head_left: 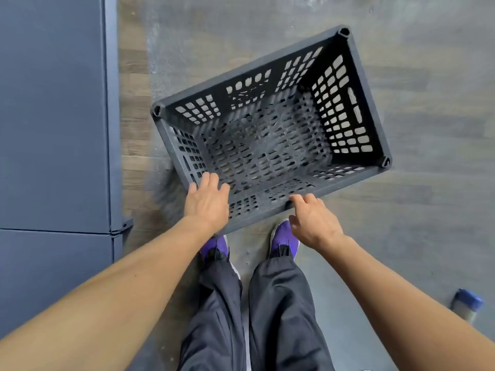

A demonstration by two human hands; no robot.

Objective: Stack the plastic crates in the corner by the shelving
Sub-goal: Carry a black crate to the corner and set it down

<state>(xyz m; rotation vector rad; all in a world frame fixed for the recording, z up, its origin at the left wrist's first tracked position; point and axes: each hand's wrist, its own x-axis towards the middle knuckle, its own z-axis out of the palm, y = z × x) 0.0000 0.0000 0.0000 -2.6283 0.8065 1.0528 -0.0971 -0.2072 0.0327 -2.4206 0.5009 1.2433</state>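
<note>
A dark grey plastic crate (250, 72) with perforated walls and floor sits open side up and empty, turned diagonally on the floor in front of my feet. Its inside looks motion-blurred. My left hand (207, 203) lies over the crate's near left corner with fingers spread and reaching across the rim, hiding that corner. My right hand (313, 223) hovers at the near long rim, fingers loosely curled, with the fingertips just touching the rim's outer edge and not wrapped around it.
A blue-grey shelving unit (53, 116) fills the left side, its foot close to the crate's left corner. My purple shoes (285, 236) stand right behind the crate. A small blue-capped container (467, 303) lies on the grey wood-look floor at lower right.
</note>
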